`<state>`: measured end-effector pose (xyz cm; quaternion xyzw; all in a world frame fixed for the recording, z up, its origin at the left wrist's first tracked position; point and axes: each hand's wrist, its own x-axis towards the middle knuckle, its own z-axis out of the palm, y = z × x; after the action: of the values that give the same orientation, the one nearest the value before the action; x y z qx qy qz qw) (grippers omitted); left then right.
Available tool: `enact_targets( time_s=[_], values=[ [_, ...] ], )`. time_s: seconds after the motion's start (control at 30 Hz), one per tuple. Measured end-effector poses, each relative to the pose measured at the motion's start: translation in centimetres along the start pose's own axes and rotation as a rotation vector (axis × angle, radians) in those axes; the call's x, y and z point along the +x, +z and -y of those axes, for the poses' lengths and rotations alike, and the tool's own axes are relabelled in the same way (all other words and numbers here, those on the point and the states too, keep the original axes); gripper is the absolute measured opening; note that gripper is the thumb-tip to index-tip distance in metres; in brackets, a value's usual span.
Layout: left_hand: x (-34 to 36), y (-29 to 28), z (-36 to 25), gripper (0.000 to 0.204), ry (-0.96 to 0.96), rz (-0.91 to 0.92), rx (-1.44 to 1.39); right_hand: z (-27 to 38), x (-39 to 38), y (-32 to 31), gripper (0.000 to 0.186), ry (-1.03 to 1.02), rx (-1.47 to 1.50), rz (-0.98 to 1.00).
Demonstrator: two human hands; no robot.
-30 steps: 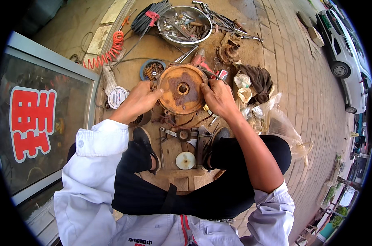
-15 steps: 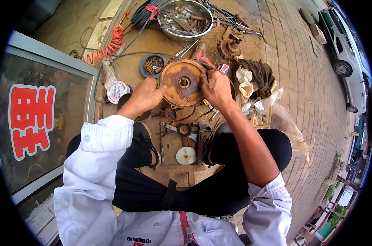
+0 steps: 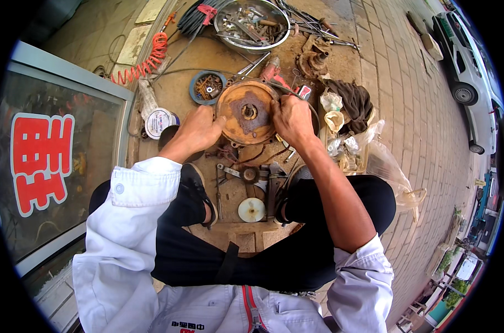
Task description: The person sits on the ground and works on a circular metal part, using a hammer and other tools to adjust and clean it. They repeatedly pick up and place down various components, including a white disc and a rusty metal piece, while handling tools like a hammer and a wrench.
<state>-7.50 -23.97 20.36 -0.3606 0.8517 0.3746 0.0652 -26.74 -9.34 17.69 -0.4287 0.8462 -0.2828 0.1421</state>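
Observation:
A round, rusty metal cover (image 3: 233, 119) with a hub in its middle lies between my two hands, its brown inner face turned up. My left hand (image 3: 202, 129) grips its left rim, thumb on top and fingers curled over the edge. On the opposite rim, my right hand (image 3: 294, 117) is closed in the same way, its fingertips partly hidden under the edge. Whatever supports the cover from below is hidden. Just beyond it lies a red power tool (image 3: 271, 69), and a blue-rimmed dish of screws (image 3: 208, 87) stands to its left.
A metal basin of parts (image 3: 251, 46) stands at the far side. A hammer (image 3: 274, 191) and a pale disc (image 3: 252, 210) lie between my feet. Dark cloth (image 3: 351, 105) and plastic bags (image 3: 388, 166) are to the right. A glass door (image 3: 91, 144) borders the left, near a white tub (image 3: 159, 123).

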Motion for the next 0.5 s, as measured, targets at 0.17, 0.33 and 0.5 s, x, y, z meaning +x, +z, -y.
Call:
enact_targets(
  time_s=[0.17,0.33,0.5],
  values=[
    [-0.1,0.5,0.6,0.045,0.062,-0.08,0.069,0.4,0.1,-0.1,0.031,0.006,0.006,-0.017],
    [-1.9,-0.2,-1.8,0.076,0.035,-0.069,0.055,0.5,-0.1,-1.3,0.032,0.07,0.033,0.097],
    [-3.1,2.9,-0.6,0.133,0.107,-0.102,0.042,1.1,-1.1,-2.4,0.077,0.05,0.128,0.31]
  ],
)
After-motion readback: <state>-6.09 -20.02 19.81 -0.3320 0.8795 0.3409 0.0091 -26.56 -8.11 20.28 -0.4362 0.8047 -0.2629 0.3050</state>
